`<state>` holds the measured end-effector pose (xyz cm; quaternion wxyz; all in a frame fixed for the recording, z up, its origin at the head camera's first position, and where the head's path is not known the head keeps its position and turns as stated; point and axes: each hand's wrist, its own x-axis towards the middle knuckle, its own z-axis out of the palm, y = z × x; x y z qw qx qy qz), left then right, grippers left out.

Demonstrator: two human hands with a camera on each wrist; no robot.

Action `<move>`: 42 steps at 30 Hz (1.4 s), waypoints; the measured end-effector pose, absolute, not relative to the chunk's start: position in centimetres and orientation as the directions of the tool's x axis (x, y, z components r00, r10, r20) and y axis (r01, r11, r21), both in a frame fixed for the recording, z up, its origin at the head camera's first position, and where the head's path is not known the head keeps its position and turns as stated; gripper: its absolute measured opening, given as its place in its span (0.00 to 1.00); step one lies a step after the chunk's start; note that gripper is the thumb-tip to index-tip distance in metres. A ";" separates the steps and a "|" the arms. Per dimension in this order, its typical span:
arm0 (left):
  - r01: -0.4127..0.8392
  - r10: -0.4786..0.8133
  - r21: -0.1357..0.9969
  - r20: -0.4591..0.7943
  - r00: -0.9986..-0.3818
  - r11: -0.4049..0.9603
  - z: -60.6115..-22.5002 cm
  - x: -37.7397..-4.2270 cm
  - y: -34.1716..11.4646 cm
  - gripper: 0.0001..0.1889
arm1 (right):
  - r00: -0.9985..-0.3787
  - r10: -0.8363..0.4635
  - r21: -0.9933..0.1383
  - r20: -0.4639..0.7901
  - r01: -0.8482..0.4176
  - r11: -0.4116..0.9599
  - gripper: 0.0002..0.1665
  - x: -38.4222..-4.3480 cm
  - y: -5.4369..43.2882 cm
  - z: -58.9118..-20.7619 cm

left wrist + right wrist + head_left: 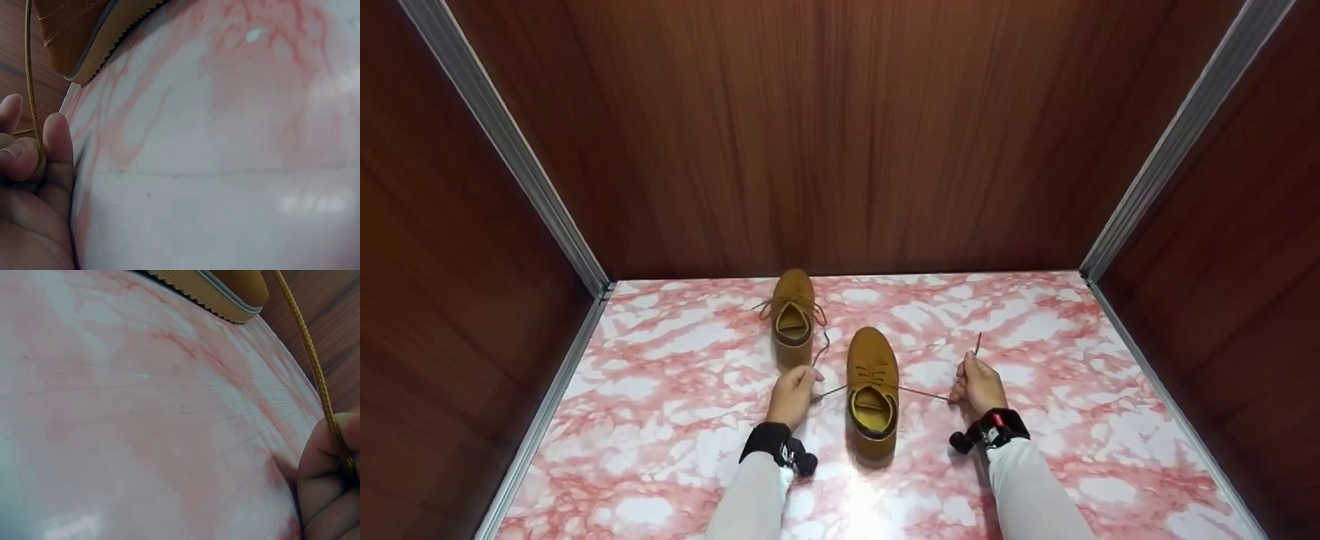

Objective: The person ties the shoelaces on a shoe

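The near shoe stood upright on the marbled surface, its toe pointing to the far side, midway between the two hands. The left hand pinched one run of its lace on the left side; the right hand had its fingers curled round the other run on the right side. Both runs looked straight between shoe and fingers, and the lace crossed in rows over the shoe's tongue area. A short tail rose beyond each hand, the left one curving up close to the far shoe, which stood to the left with loops of its own lace spread to both sides.

The step in hand looked like drawing the lace out sideways. To do it well, the pull called for equal strength on both sides, kept low and level, so that the shoe would neither slide nor tip, since no hand held it down. The right run was longer than the left, so evening the two seemed wise. A firm pinch mattered too, as the cord was thin and could have slipped. The left tail was best kept clear of the far shoe's loops, where it could have snagged.
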<state>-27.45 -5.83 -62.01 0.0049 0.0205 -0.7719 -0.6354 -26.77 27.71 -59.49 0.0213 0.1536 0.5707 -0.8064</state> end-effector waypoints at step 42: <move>-0.040 -0.087 0.980 -0.023 -0.996 0.196 -61.8 -27.3 -5.0 0.14 | -0.998 0.039 -0.960 -0.048 0.057 0.273 0.22 -26.9 26.5 -60.4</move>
